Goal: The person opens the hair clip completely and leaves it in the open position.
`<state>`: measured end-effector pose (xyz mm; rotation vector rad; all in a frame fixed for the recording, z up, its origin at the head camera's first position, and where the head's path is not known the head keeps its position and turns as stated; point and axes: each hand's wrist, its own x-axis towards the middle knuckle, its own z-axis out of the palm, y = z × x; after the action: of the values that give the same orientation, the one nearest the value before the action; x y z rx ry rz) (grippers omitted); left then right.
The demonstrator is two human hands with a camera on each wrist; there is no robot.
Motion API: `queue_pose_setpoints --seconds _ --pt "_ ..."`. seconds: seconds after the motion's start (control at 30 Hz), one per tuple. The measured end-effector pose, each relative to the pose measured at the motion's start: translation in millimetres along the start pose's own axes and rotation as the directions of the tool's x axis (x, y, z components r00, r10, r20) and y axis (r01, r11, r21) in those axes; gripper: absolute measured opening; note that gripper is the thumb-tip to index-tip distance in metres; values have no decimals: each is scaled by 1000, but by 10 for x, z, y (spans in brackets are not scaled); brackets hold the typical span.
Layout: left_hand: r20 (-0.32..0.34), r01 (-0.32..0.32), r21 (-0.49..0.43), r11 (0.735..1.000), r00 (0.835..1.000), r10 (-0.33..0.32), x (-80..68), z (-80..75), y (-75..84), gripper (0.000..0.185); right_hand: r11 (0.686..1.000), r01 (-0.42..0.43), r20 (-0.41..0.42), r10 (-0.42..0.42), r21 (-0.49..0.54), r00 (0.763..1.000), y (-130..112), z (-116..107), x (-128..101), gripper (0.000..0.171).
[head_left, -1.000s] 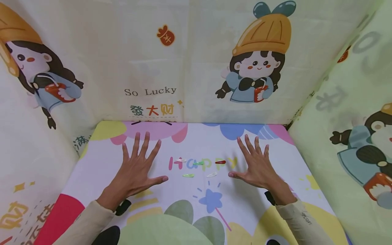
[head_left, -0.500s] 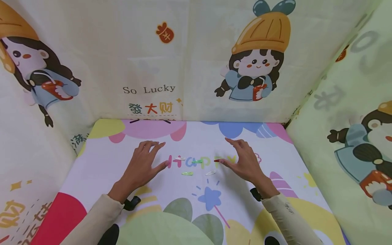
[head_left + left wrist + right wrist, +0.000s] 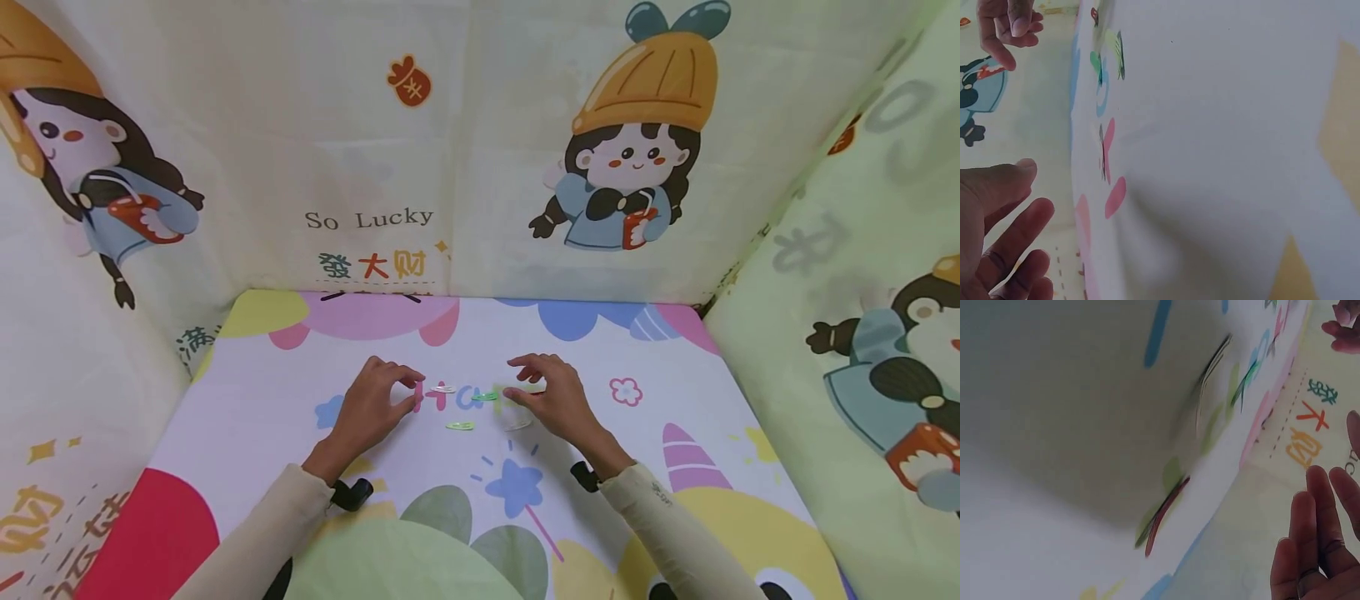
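Observation:
Several snap hair clips lie on the printed word on the tabletop. In the head view, a white hair clip (image 3: pixel 442 389) and a green hair clip (image 3: pixel 485 397) are farther back, with a light green hair clip (image 3: pixel 460 426) and another white hair clip (image 3: pixel 519 425) nearer. A red hair clip (image 3: pixel 1166 515) shows in the right wrist view; my right hand covers its place in the head view. Left of the clips hovers my left hand (image 3: pixel 372 404), bent fingers apart from the thumb, holding nothing. My right hand (image 3: pixel 557 398) hovers over the right-hand clips, thumb and fingers also parted.
A patterned cloth (image 3: pixel 585 458) with cartoon shapes covers the table. Printed curtains (image 3: pixel 487 167) enclose it at the back and on both sides. A small black wrist device (image 3: pixel 352 494) sits by the left sleeve, a similar one (image 3: pixel 585 476) by the right.
Both hands have come inward toward the clips from a wide, spread-finger pose. Their fingers have bent, and the right hand now hides the red hair clip in the head view.

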<state>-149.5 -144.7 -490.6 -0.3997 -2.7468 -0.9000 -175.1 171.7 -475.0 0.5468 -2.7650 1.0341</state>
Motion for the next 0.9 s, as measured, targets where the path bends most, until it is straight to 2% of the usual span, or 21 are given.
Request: queue_pose_setpoints --seconds 0.27,0.4,0.57,0.73,0.9 --pt "61 94 -66 993 994 -90 118 111 -35 28 988 -125 101 116 89 988 -138 243 177 40" --pt "86 110 -50 993 991 -105 181 182 -73 26 977 -187 173 167 103 971 -205 384 274 35" --pt "106 112 -1 994 988 -112 267 243 -79 22 970 -239 224 221 54 949 -297 557 402 28" --pt "132 131 13 991 982 -132 340 307 -76 19 973 -226 254 229 -42 940 -354 704 508 24" --pt "150 165 5 986 975 -164 375 384 -85 18 970 -227 273 243 -87 931 -402 785 581 22"
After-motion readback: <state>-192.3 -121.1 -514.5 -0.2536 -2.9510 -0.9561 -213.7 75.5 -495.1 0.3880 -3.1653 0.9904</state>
